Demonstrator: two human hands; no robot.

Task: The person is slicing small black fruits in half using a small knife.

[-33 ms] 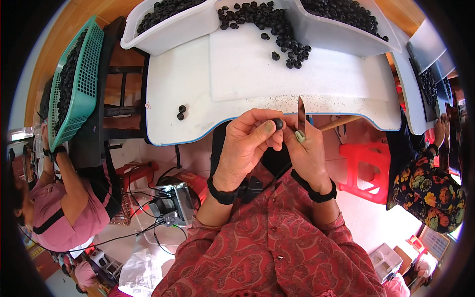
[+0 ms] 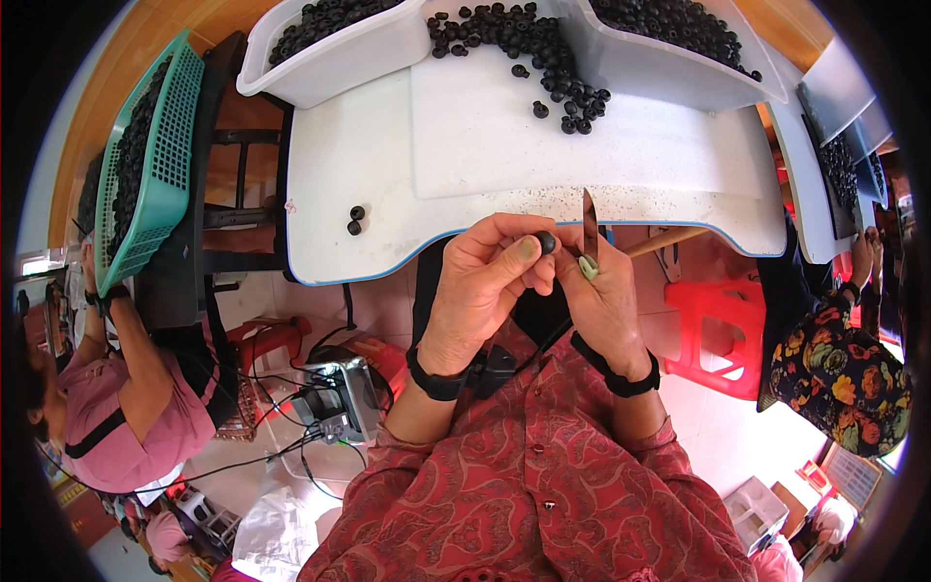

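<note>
The left hand (image 2: 485, 281) pinches a small round black bead (image 2: 547, 242) between thumb and fingertips, closed firmly on it, just off the white table's (image 2: 369, 184) near edge; the right hand (image 2: 606, 296) is wrapped tight round a narrow brown-bladed knife (image 2: 590, 228), blade upright at one o'clock of the bead, a pale green guard on one finger; risk judged: blade and left fingertips almost touch, so a slip could cut skin; the bead, smooth and tiny, could pop free and drop to the floor
</note>
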